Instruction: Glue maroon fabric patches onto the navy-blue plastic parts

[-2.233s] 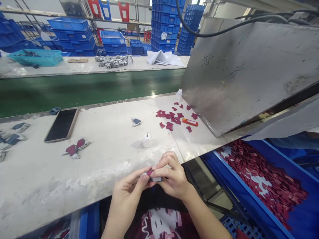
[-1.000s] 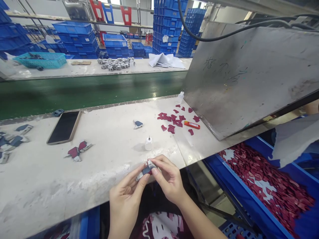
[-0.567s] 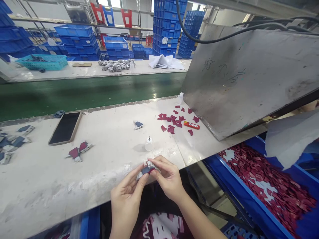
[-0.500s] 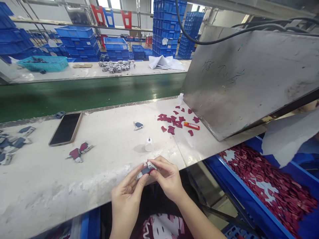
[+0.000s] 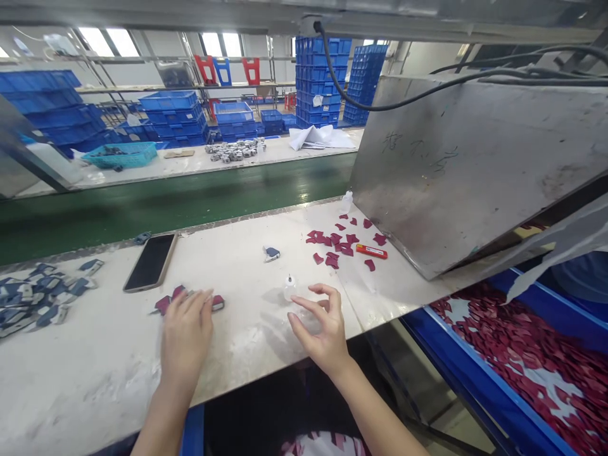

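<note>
My left hand [image 5: 186, 329] is low over the table with its fingers together on a small grey-and-maroon piece [image 5: 218, 303], which sticks out to the right of the fingertips. Most of that piece is hidden. Beside it, partly behind the fingers, lie other maroon-topped pieces [image 5: 163, 305]. My right hand [image 5: 323, 332] has thumb and fingers apart with nothing between them. Its fingertips are close to a small white bottle with a thin tip [image 5: 289, 289]; I cannot tell if they touch. Behind the bottle a blue-and-white piece [image 5: 272, 254] lies alone.
Maroon patches [image 5: 332, 240] lie at the right beside a red-orange strip-like packet [image 5: 371, 251]. A phone [image 5: 150, 263] and a heap of blue-grey pieces [image 5: 40, 291] are on the left. A metal panel [image 5: 465, 158] slants at right, above a blue bin [image 5: 475, 361] of maroon patches.
My hands have parted. The left has carried the piece leftward to the maroon-topped pieces; the right has let go of it and opened near the bottle. The view has tilted up slightly.
</note>
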`<state>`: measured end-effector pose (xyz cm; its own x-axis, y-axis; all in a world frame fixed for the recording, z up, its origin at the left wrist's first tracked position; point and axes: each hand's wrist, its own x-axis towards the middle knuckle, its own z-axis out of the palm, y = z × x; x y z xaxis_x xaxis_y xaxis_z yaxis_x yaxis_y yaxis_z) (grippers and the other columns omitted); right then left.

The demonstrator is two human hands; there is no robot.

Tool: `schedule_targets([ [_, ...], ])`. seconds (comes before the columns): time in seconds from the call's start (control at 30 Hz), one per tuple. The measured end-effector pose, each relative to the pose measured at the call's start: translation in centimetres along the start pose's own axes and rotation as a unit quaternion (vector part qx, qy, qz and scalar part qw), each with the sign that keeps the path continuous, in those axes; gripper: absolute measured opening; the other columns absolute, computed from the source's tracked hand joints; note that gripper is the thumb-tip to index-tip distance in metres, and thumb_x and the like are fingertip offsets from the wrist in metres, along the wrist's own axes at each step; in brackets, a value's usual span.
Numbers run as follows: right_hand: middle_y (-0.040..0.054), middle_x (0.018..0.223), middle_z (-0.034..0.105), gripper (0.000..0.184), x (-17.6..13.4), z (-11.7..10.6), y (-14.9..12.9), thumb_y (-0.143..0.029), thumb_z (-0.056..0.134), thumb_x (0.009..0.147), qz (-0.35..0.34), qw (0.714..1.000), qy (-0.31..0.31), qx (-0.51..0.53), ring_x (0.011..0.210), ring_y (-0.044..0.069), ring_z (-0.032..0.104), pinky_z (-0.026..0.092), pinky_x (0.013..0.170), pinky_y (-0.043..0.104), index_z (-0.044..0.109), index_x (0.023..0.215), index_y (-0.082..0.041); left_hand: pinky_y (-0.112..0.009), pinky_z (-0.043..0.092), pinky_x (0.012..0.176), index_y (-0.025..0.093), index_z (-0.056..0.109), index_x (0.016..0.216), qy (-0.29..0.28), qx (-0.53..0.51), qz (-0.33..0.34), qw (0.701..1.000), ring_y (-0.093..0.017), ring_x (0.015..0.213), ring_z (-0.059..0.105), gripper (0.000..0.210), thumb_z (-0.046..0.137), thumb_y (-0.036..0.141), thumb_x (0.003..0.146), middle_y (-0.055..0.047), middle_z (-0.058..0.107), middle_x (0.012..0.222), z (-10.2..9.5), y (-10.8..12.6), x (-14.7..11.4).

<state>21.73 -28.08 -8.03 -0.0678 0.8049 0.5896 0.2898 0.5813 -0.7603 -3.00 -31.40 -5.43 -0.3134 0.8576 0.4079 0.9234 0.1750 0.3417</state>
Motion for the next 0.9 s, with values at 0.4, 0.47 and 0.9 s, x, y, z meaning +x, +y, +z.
schedule_targets([
  [0.4,0.0147,0.124,0.040,0.059,0.4,1.1,1.7,-0.025,0.063,0.088,0.034,0.982,-0.183,-0.036,0.124,0.032,0.035,0.041,0.106,0.054,0.047,0.144,-0.027,-0.050,0.041,0.106,0.025,0.058,0.125,-0.231,-0.044,0.246,0.940,-0.031,0.129,0.043,0.039,0.049,0.013,0.089,-0.010,0.055,0.137,8.4,4.9,12.5],
  [0.47,0.0117,0.114,0.044,0.062,0.2,0.7,1.5,-0.020,0.064,0.086,0.035,0.986,-0.163,-0.020,0.114,0.029,0.041,0.045,0.100,0.051,0.046,0.144,-0.031,-0.054,0.039,0.105,0.026,0.057,0.124,-0.261,-0.060,0.245,0.932,-0.031,0.127,0.044,0.036,0.050,0.017,0.089,-0.009,0.056,0.134,8.7,4.6,12.9],
  [0.9,0.0060,0.102,0.049,0.067,-0.7,-0.5,1.1,-0.011,0.072,0.078,0.040,0.993,-0.114,0.011,0.101,0.026,0.048,0.049,0.091,0.046,0.049,0.137,-0.033,-0.045,0.034,0.104,0.027,0.050,0.116,-0.340,-0.188,0.215,0.896,-0.021,0.114,0.049,0.035,0.018,0.036,0.103,-0.005,0.058,0.119,3.7,5.7,4.6],
])
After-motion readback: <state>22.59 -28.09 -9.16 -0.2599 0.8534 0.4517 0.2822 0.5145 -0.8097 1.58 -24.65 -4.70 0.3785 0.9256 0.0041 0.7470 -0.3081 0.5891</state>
